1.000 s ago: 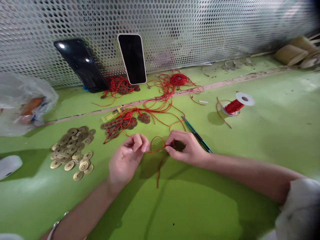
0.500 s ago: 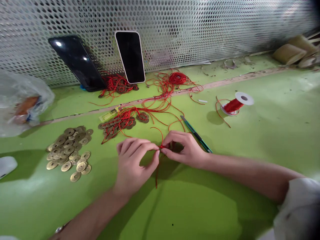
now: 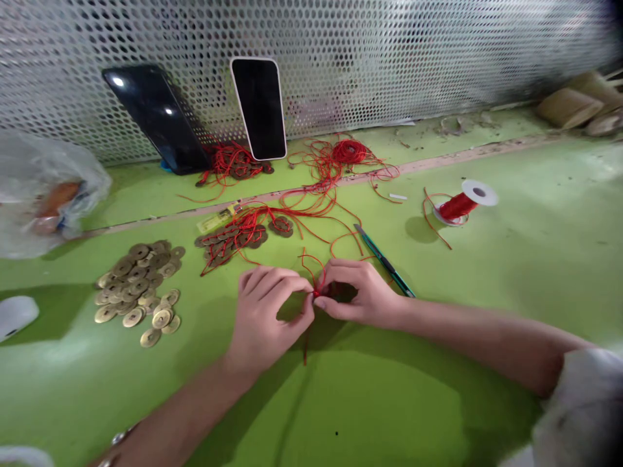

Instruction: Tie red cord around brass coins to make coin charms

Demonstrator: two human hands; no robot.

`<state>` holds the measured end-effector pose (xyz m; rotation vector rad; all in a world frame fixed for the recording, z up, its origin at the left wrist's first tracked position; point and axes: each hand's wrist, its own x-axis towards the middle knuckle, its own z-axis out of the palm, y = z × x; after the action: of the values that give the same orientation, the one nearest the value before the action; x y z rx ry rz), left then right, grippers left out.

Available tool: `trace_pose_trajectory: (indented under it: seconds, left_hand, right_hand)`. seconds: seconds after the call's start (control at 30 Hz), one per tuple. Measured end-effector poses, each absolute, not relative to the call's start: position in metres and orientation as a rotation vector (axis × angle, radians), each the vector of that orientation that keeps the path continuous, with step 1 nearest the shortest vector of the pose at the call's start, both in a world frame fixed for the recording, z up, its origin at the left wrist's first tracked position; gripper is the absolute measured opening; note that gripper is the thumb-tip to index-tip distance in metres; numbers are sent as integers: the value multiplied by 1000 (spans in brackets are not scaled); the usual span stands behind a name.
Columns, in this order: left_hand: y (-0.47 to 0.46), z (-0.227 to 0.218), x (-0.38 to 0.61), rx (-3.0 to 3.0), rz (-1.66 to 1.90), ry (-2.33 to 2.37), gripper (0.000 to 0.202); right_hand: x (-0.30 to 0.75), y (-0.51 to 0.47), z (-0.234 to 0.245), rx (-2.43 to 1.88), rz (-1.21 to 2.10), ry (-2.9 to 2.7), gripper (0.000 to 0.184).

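Observation:
A small knot of red cord (image 3: 316,294) is pinched between my two hands above the green tabletop. My left hand (image 3: 272,311) grips it from the left with thumb and forefinger closed. From the right, my right hand (image 3: 363,292) pinches the same knot between thumb and fingers. Loose cord ends curl up above the knot, and another end hangs below it. Just beyond my hands, a bundle of brass coins tied with red cord (image 3: 233,240) lies on the table. A green craft knife (image 3: 387,263) lies behind my right hand.
Loose brass coins (image 3: 139,282) are heaped at left, near a plastic bag (image 3: 43,194). A spool of red cord (image 3: 457,206) stands at right. Two phones, one black (image 3: 156,117) and one white-rimmed (image 3: 260,107), lean on the perforated metal panel (image 3: 365,58). A yellow lighter (image 3: 217,219) lies by the bundle.
The cord ends above the knot have shifted, with two now showing between my hands. Both hands keep their pinch and have barely moved. The view has tilted slightly.

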<state>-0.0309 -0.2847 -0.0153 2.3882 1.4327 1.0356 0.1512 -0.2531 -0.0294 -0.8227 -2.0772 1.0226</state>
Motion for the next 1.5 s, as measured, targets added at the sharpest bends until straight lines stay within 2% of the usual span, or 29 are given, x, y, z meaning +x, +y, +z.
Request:
trace_pose_trajectory:
  seconds: [0.3,0.6,0.93,1.13,1.37,1.5]
  left_hand:
    - [-286,-16,-31,2713,1023,1367,9]
    - [-286,-17,-30,2391,1086,1420,12]
    - [-288,-15,-29,2341,1125,1364,10]
    - [-289,-16,-29,2244,1119,1384,7]
    - [-287,-19,-29,2225,1069,1434,5]
    - [-286,-20,-29,2155,1061,1439,19]
  right_hand:
    - [148,-255,-30,-795,956,-2094,4]
    - [152,-251,-30,-828,1113,-1970,10]
    - [150,-253,-30,-808,1065,-1990,11]
    - [150,-251,-31,-855,1156,-1914,13]
    - [148,-251,-35,-973,1519,-1547,26]
    - [147,-252,-35,-925,1571,-1480,27]
